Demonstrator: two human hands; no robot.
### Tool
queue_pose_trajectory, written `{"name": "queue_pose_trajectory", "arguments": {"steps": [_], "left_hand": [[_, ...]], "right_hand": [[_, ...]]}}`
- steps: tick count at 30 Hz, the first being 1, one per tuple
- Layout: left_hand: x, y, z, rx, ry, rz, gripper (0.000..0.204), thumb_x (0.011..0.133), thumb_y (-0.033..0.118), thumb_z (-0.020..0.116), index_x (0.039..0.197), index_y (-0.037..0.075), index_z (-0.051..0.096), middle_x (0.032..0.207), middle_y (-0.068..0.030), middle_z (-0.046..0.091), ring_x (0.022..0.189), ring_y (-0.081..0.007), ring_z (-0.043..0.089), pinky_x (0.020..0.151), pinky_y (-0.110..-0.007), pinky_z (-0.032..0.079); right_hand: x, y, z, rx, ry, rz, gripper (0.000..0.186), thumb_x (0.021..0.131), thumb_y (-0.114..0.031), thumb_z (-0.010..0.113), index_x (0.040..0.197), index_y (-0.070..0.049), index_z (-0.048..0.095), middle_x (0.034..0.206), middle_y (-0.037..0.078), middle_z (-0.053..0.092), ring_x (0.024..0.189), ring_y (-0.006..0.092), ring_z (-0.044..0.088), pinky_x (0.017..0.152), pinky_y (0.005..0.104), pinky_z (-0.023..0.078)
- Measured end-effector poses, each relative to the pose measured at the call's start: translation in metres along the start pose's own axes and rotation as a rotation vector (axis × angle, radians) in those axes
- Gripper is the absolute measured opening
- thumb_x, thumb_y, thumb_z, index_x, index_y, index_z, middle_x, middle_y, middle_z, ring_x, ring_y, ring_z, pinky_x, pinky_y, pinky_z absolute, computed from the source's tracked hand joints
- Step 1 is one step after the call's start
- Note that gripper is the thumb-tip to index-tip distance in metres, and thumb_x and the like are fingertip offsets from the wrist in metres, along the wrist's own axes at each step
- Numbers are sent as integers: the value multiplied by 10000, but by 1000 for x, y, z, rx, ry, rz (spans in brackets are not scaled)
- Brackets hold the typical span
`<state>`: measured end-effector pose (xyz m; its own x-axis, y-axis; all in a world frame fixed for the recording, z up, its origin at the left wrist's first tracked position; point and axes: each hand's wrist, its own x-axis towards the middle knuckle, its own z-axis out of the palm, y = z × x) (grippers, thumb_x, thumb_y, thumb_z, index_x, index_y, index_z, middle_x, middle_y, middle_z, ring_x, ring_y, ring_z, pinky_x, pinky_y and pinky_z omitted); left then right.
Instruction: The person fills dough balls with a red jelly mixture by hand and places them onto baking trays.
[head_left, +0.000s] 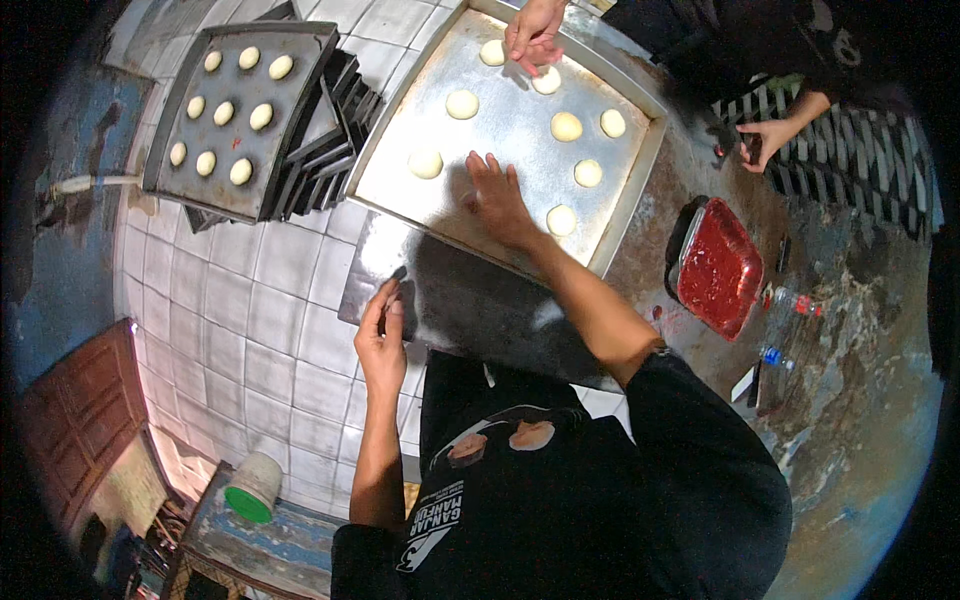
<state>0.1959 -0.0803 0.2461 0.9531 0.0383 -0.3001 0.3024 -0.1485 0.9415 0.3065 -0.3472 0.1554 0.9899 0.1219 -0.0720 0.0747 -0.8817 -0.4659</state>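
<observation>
My right hand (500, 200) reaches over a large shiny metal baking tray (510, 125), palm down with fingers stretched apart; what lies under the palm is hidden. Several pale round dough balls are spread over this tray, one dough ball (425, 164) just left of my fingers. My left hand (381, 335) is at the edge of a dark metal sheet (450, 300) in front of the tray. Its fingers are curled together, and a small dark spot shows at their tips; what they hold, if anything, I cannot make out. Another person's hand (535, 38) hovers over a dough ball (545, 80) at the far side.
At left, a dark tray (222, 130) with rows of dough balls rests on a stack of dark trays (325, 140). A red container (718, 268) and a clear bottle (795, 300) lie to the right. The co-worker's other hand (768, 140) is at far right.
</observation>
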Motion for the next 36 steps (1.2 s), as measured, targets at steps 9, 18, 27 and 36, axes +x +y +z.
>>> {"name": "queue_pose_trajectory", "arguments": {"steps": [9, 18, 27, 36], "left_hand": [[7, 6, 8, -5, -61, -9, 270, 1010, 116, 575, 1227, -24, 655, 1138, -115, 688, 1058, -164, 634, 923, -280, 478], [2, 18, 46, 44, -164, 55, 270, 1031, 135, 548, 1225, -30, 639, 1173, -139, 677, 1045, -198, 660, 902, -319, 528], [-53, 47, 171, -566, -346, -304, 371, 1080, 323, 449, 1181, -11, 575, 1039, -91, 633, 903, -141, 599, 772, -308, 505], [-204, 68, 261, -261, -524, -204, 359, 1057, 374, 504, 859, 77, 541, 798, 9, 512, 736, -74, 463, 585, -274, 397]], "right_hand": [[14, 111, -101, 494, 535, 657, 307, 996, -249, 502, 981, 11, 664, 832, 142, 705, 819, 244, 683, 784, 376, 520], [34, 102, -95, 611, 364, 712, 366, 856, -270, 713, 1060, 32, 681, 911, 177, 728, 854, 245, 701, 772, 356, 543], [-201, -48, -111, 706, 396, 273, 318, 890, -211, 743, 1092, 17, 653, 911, 56, 679, 837, 150, 627, 786, 320, 511], [-383, -26, -132, 1414, 677, 530, 230, 978, -123, 641, 1163, 14, 628, 1049, 50, 682, 982, 104, 609, 850, 269, 496]]}}
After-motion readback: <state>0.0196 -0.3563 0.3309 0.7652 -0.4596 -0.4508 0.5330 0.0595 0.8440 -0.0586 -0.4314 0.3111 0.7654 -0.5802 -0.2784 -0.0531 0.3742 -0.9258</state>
